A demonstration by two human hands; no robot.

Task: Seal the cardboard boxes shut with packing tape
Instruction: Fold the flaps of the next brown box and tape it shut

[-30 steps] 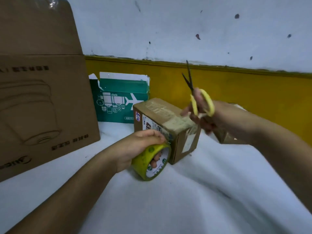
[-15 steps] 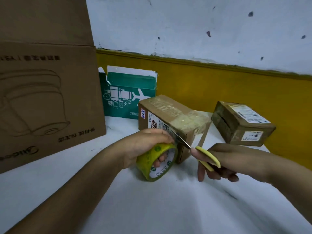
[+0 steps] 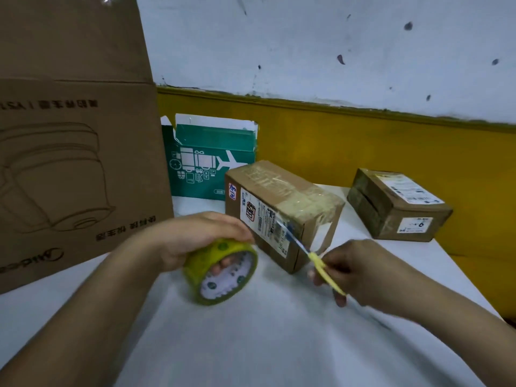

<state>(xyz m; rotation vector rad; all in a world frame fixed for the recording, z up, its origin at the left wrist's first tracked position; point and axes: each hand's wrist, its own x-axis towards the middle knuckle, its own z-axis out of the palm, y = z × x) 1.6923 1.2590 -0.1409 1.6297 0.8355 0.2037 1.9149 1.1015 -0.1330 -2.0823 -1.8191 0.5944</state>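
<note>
A: Where are the hands?

B: Low in the centre of the frame. The left hand (image 3: 195,236) is curled over a yellow-green tape roll (image 3: 220,272), fingers tucked through its core, and the roll stands on edge on the white table (image 3: 251,344).

A: And the other?

B: The right hand (image 3: 360,272), just right of centre, is closed round the yellow handles of the scissors (image 3: 321,263). The blades point up and left, across the near face of the small cardboard box (image 3: 282,196), right by its printed label (they're blurred, so I can't tell whether they are apart).

A: Where is that box?

B: At mid-frame, on the table just beyond both hands. Its flaps are down, and clear tape runs along its top and down its right end.

A: What else is there?

B: A second small brown box (image 3: 396,205) at right, closed and labelled, well apart from the first. A green box (image 3: 212,166) with an aeroplane print sits behind, its top open. A large cardboard box (image 3: 75,163) fills the left of the frame, one flap raised.
</note>
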